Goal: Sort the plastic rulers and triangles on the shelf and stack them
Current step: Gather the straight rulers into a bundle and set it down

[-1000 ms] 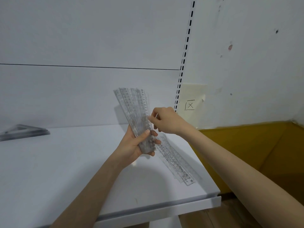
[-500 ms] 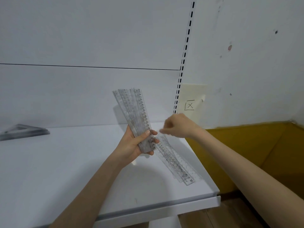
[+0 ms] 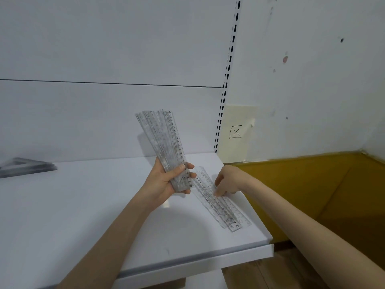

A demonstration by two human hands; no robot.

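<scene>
Your right hand (image 3: 229,180) has dropped from beside the bundle to the shelf (image 3: 83,205), where its fingertips (image 3: 218,193) touch the flat pile of rulers (image 3: 224,211) near the right front corner. Whether that grip pinches a ruler or only presses on the pile cannot be told. The shelf is a plain white board with a pale front lip. A white back panel (image 3: 104,49) rises behind it, and a slotted upright (image 3: 228,76) marks its right end. Beyond that stands a scuffed white wall (image 3: 312,80) with a paper note (image 3: 236,132) bearing a boxed X, and yellow boards (image 3: 302,184) lie below. Your left hand (image 3: 164,182) is raised over the shelf, thumb and fingers wrapped round the lower end of the bundle of rulers (image 3: 162,140), which fans up and leftward. That bundle hides the far end of the flat pile. The triangles (image 3: 25,166) lie well apart at the far left, blurred.
</scene>
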